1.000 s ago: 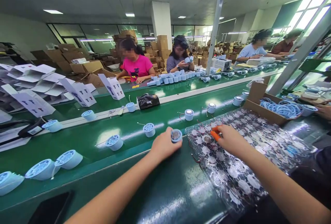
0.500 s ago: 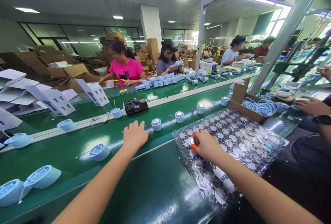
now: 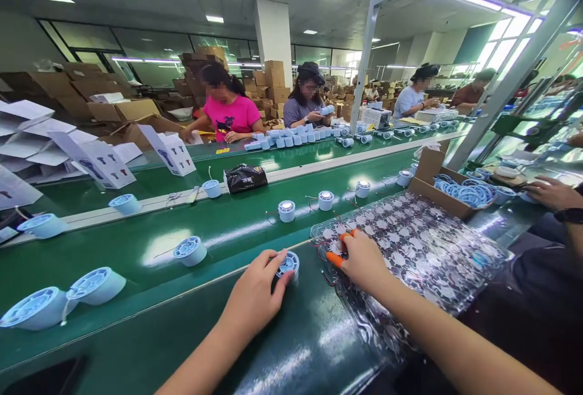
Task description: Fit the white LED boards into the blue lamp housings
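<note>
- Factory hall, with cardboard cartons point(image 3: 122, 103) stacked before a glass wall and workers seated along a far belt, one in a pink shirt point(image 3: 228, 116).
- Two green conveyor belts point(image 3: 136, 267) are run across the view, and pale blue round housings point(image 3: 326, 200) are spaced along the nearer one.
- A loose pale blue housing point(image 3: 288, 264) is gripped above the near bench point(image 3: 291, 340) by the left hand point(image 3: 255, 304), its fingers curled around the rim.
- A small orange-handled tool point(image 3: 337, 255) is pinched by the right hand point(image 3: 364, 259), its tip hidden by the fingers.
- Just beneath that hand, round circuit boards are spread under a clear plastic sheet point(image 3: 410, 249).
- Blue rings are piled in an open cardboard box point(image 3: 437, 182), and a co-worker's hand point(image 3: 553, 193) is seen at far right.
</note>
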### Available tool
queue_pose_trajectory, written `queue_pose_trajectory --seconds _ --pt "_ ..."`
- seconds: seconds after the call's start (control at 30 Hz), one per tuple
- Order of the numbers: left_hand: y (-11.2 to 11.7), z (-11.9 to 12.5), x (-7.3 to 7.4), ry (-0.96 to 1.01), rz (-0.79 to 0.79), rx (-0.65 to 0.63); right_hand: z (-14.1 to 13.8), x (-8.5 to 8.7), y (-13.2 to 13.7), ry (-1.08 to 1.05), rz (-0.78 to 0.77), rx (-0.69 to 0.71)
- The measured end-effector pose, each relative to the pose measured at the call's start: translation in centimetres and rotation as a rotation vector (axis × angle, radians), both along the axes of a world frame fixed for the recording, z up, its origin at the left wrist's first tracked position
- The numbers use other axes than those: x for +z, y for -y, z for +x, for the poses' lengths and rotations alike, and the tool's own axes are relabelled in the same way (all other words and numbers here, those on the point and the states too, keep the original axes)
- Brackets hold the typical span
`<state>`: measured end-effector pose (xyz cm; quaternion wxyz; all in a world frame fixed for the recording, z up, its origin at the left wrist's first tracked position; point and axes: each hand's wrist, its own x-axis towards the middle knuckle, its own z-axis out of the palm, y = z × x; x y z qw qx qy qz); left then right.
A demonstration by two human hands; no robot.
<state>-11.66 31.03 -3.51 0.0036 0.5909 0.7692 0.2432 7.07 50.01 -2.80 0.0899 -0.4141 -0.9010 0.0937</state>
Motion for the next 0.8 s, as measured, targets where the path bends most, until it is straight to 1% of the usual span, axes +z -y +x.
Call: queue_pose_trajectory --seconds 0.1,0.23,0.3,0.37,0.47,0.53,0.6,0.67,0.7,0.73,0.8 --pt "0.0 0.7 0.1 0.155 0.011 0.015 -0.4 -0.2 -0.1 0.004 -0.041 0.018" --pt "-0.4 0.9 0.5 0.353 0.041 0.061 0.0 -0.1 -1.1 0.003 -0.109 0.115" --pt "-0.6 0.7 0.5 0.426 0.071 0.078 0.3 0.0 -1.5 0.012 -0.125 0.160" --pt "-0.9 0.4 0.0 0.522 0.088 0.101 0.5 -0.1 -1.7 0.027 -0.127 0.188" --pt "-1.3 0.1 -1.1 0.684 0.038 0.161 0.7 -0.4 -1.7 0.034 -0.100 0.211" --pt "-1.4 0.1 -1.6 0.698 -0.022 0.193 0.9 -0.2 -1.6 -0.003 -0.079 0.198" --pt "-1.2 0.5 -1.7 0.588 -0.067 0.200 1.1 0.2 -1.4 -0.096 -0.075 0.192" --pt "-0.6 1.0 -1.2 0.326 -0.023 0.142 1.2 1.1 -0.9 -0.244 -0.106 0.209" --pt "-0.2 1.3 -0.7 0.152 0.043 0.083 1.2 1.6 -0.5 -0.320 -0.134 0.219" --pt "0.2 1.6 -0.3 -0.025 0.135 -0.003 1.2 2.1 0.0 -0.384 -0.167 0.223" --pt "0.9 2.1 0.6 -0.308 0.332 -0.235 0.9 3.2 1.6 -0.475 -0.233 0.214"
